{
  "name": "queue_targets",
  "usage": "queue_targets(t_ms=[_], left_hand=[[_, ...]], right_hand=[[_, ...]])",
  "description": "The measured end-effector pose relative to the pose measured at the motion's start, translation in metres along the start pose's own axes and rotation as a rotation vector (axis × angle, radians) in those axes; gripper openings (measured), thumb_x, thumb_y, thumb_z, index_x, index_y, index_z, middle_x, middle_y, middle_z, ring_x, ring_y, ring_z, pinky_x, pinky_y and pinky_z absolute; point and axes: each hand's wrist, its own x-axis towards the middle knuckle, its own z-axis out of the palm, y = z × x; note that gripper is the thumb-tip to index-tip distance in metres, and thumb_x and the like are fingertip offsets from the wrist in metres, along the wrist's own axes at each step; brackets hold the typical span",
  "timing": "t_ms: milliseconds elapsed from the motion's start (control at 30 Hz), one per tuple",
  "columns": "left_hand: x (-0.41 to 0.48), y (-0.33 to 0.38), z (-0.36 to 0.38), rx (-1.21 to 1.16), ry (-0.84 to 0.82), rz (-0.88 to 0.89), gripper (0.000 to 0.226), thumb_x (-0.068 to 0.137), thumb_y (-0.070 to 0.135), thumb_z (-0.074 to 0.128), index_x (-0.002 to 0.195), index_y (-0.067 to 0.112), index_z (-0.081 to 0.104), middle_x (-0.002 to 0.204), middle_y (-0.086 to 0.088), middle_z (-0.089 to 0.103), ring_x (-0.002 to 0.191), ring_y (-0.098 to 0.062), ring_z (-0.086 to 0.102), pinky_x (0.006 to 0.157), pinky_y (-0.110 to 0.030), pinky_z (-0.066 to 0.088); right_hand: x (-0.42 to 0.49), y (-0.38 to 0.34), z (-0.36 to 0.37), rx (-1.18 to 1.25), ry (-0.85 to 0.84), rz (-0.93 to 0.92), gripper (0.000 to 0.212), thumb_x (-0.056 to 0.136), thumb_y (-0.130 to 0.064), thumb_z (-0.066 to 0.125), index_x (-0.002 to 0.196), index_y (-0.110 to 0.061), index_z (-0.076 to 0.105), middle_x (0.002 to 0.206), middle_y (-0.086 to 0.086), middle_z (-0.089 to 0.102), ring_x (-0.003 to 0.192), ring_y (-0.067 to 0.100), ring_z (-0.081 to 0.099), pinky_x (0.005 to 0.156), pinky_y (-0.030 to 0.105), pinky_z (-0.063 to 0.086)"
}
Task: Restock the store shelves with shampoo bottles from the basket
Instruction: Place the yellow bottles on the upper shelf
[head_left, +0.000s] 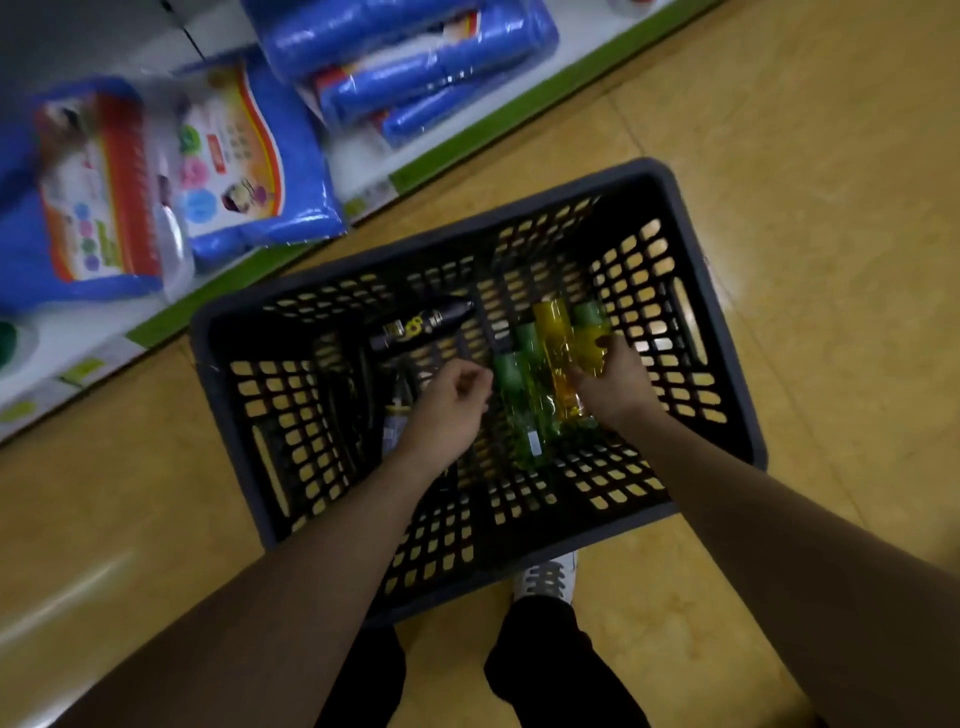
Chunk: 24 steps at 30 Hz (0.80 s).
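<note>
A: Surface and room?
B: Glossy tan tiled floor. A low white store shelf with green edge strip runs across 10 to 12 o'clock. It carries blue plastic-wrapped packs. They're blurred, labels unreadable.
A: Container?
B: Dark grey plastic lattice basket, on the floor at frame centre, near the shelf edge.
A: Contents?
B: Black bottle with yellow print lies flat toward 11 o'clock of the basket floor. Clear bottle lies at 9 o'clock, partly hidden by the left wrist. Green translucent bottles with green caps and a yellow translucent plastic bottle sit bunched together, centre to 3 o'clock.
A: Hands?
B: Both are inside the basket. Right hand: grip clamped on the yellow bottle in the bunch, thumb on top. Left hand: grip loosely curled, nothing in it, just beside the green caps at their 9 o'clock. Can't tell if it touches them.
A: Anything else?
B: White shoe and black trouser legs at 6 o'clock. The shoe is just beside the basket's near wall.
</note>
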Motion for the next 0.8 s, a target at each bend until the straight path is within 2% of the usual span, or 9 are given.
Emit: queue_targets(t_ms=[100, 167, 300, 367, 467, 533, 600, 700, 800], left_hand=[[0.021, -0.024, 0.016, 0.016, -0.045, -0.024, 0.020, 0.103, 0.040, 0.046, 0.114, 0.026, 0.056, 0.110, 0.005, 0.063, 0.101, -0.015, 0.065, 0.080, -0.025, 0.048], [0.034, -0.034, 0.030, 0.019, -0.076, -0.033, 0.025, 0.103, 0.041, 0.048, 0.119, 0.024, 0.055, 0.112, 0.003, 0.061, 0.102, -0.018, 0.064, 0.079, -0.024, 0.047], [0.054, -0.035, 0.057, 0.027, -0.122, -0.050, 0.036, 0.103, 0.037, 0.048, 0.134, 0.020, 0.047, 0.113, 0.005, 0.055, 0.092, -0.006, 0.055, 0.070, -0.018, 0.042], [0.063, -0.033, 0.071, 0.056, -0.145, -0.050, 0.042, 0.103, 0.038, 0.048, 0.140, 0.019, 0.042, 0.121, 0.003, 0.055, 0.093, -0.006, 0.054, 0.070, -0.018, 0.041], [0.078, -0.032, 0.087, 0.087, -0.157, -0.049, 0.050, 0.103, 0.039, 0.048, 0.147, 0.017, 0.037, 0.144, -0.004, 0.048, 0.121, -0.016, 0.052, 0.091, -0.025, 0.042], [0.089, -0.028, 0.093, 0.076, -0.155, -0.053, 0.053, 0.103, 0.038, 0.047, 0.150, 0.016, 0.033, 0.153, -0.005, 0.041, 0.132, -0.020, 0.047, 0.100, -0.030, 0.041], [0.099, -0.024, 0.098, 0.034, -0.153, -0.076, 0.053, 0.104, 0.036, 0.046, 0.151, 0.015, 0.031, 0.151, -0.004, 0.043, 0.132, -0.021, 0.047, 0.099, -0.031, 0.041], [0.107, -0.019, 0.105, -0.048, -0.144, -0.129, 0.051, 0.104, 0.033, 0.047, 0.150, 0.015, 0.033, 0.140, -0.002, 0.051, 0.127, -0.020, 0.050, 0.090, -0.028, 0.037], [0.107, -0.016, 0.110, -0.112, -0.157, -0.179, 0.053, 0.104, 0.032, 0.047, 0.152, 0.015, 0.032, 0.146, -0.003, 0.049, 0.128, -0.019, 0.048, 0.091, -0.027, 0.036]], right_hand=[[0.026, 0.015, 0.015, -0.118, 0.013, 0.064, 0.079, 0.088, -0.037, 0.072, 0.151, -0.015, 0.029, 0.146, 0.017, 0.038, 0.136, 0.037, 0.039, 0.110, 0.055, 0.041], [0.041, 0.024, 0.023, -0.192, 0.015, 0.101, 0.091, 0.087, -0.042, 0.073, 0.154, -0.011, 0.019, 0.151, 0.020, 0.030, 0.141, 0.040, 0.031, 0.116, 0.054, 0.033], [0.064, 0.041, 0.036, -0.226, 0.025, 0.164, 0.109, 0.082, -0.047, 0.077, 0.156, -0.011, 0.006, 0.158, 0.021, 0.016, 0.147, 0.040, 0.017, 0.119, 0.055, 0.025], [0.072, 0.047, 0.043, -0.246, 0.026, 0.222, 0.116, 0.079, -0.050, 0.078, 0.156, -0.009, 0.002, 0.160, 0.022, 0.013, 0.149, 0.040, 0.014, 0.120, 0.052, 0.022], [0.080, 0.053, 0.049, -0.250, 0.054, 0.285, 0.120, 0.075, -0.055, 0.079, 0.156, -0.008, 0.003, 0.156, 0.022, 0.017, 0.146, 0.039, 0.019, 0.118, 0.050, 0.025], [0.084, 0.055, 0.049, -0.267, 0.061, 0.282, 0.119, 0.075, -0.056, 0.079, 0.155, -0.008, 0.004, 0.156, 0.022, 0.018, 0.145, 0.039, 0.020, 0.117, 0.050, 0.027], [0.090, 0.059, 0.050, -0.242, 0.041, 0.255, 0.114, 0.074, -0.054, 0.081, 0.152, -0.008, 0.012, 0.152, 0.021, 0.027, 0.143, 0.039, 0.028, 0.116, 0.050, 0.032], [0.092, 0.066, 0.057, -0.177, 0.044, 0.169, 0.095, 0.071, -0.045, 0.085, 0.142, -0.012, 0.030, 0.138, 0.014, 0.047, 0.129, 0.035, 0.050, 0.106, 0.048, 0.047], [0.088, 0.067, 0.058, -0.076, 0.040, 0.146, 0.079, 0.073, -0.037, 0.085, 0.134, -0.020, 0.038, 0.129, 0.008, 0.059, 0.117, 0.030, 0.060, 0.096, 0.044, 0.054]])
